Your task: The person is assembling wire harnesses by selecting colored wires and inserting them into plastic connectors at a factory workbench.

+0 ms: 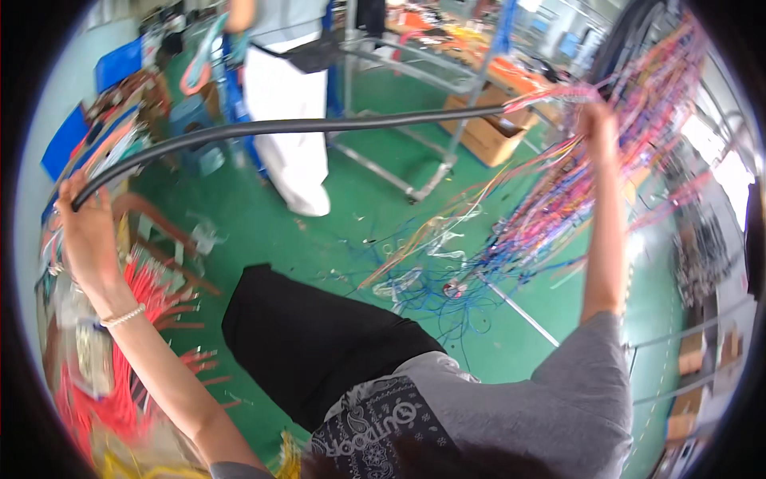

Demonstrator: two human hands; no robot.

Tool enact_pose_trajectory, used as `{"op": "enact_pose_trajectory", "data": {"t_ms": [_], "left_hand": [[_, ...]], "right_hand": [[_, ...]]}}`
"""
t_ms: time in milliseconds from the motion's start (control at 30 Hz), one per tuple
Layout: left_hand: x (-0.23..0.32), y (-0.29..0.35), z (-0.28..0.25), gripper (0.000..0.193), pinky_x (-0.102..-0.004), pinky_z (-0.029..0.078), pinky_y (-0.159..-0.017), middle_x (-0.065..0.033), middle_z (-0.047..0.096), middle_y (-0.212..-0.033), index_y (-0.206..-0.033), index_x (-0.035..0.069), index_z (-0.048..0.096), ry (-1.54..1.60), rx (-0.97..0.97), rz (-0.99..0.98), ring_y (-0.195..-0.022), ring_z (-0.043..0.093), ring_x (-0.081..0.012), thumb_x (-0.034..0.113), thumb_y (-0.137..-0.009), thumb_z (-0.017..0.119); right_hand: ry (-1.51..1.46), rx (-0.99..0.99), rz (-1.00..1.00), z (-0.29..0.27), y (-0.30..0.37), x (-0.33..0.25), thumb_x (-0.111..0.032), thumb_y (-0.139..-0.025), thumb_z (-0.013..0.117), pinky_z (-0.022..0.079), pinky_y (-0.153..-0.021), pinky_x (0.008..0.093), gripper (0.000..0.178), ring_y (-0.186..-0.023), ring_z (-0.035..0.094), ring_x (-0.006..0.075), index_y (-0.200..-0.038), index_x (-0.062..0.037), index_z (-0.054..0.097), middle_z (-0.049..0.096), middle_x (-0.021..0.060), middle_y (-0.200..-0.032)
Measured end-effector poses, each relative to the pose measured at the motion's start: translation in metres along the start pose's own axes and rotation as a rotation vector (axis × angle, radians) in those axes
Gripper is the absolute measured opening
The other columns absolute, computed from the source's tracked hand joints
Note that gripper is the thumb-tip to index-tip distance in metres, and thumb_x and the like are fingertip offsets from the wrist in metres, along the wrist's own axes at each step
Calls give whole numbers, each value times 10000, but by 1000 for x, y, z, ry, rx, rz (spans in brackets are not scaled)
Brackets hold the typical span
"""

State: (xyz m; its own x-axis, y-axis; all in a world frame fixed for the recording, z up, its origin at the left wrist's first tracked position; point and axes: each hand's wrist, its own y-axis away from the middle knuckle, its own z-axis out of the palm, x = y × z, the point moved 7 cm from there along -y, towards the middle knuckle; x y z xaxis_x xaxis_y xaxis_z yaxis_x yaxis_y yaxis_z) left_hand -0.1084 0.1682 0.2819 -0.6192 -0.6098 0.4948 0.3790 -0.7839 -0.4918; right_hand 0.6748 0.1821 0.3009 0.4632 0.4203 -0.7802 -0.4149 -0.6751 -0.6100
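A long black cable [311,125] stretches in a shallow arch between my two raised hands. Its left end lies in my left hand [86,235], whose fingers curl round it. From the cable's right end come pink and orange wires [550,97]. My right hand [598,128], somewhat blurred, is held high with its fingers closed round these wires. Beside that hand hangs a thick bundle of pink, purple, red and blue wires [550,199]. Its lower ends spread loosely over the green floor.
A metal frame rack [383,168] and cardboard boxes [487,136] stand ahead. White sacking [287,128] hangs further left. Red wire bundles [155,295] lie beside my left arm. Plastic scraps and wire ends litter the floor [319,247]. Shelving with boxes [690,351] is at right.
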Motion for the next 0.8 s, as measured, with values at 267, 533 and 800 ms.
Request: {"op": "enact_pose_trajectory", "data": {"t_ms": [267,533,800], "left_hand": [[-229,-23,36,290,-199,435,-669,-44,573,-943,-1123,44,557,123,-286,-519,-729,490,-104,284,-970,504],[-403,-31,93,260,-336,482,-992,-196,502,-1122,-1103,-34,534,900,11,-687,-1081,521,-284,118,-900,591],[-449,-63,262,317,-418,342,-1115,-223,375,-1384,-1208,23,509,1295,-19,-590,-1274,407,-331,31,-895,561]], "right_hand": [[105,45,-130,-152,-37,-310,-276,-941,510,366,-692,239,227,-756,464,93,-1032,-74,561,544,-25,-861],[-359,-103,4,-222,-56,-252,-104,-889,556,219,-389,164,91,-534,305,28,-963,-83,507,369,-49,-690],[-364,5,-292,-215,-166,-284,-138,-959,503,344,-488,172,145,-553,284,52,-1085,-67,519,623,89,-1132]]}}
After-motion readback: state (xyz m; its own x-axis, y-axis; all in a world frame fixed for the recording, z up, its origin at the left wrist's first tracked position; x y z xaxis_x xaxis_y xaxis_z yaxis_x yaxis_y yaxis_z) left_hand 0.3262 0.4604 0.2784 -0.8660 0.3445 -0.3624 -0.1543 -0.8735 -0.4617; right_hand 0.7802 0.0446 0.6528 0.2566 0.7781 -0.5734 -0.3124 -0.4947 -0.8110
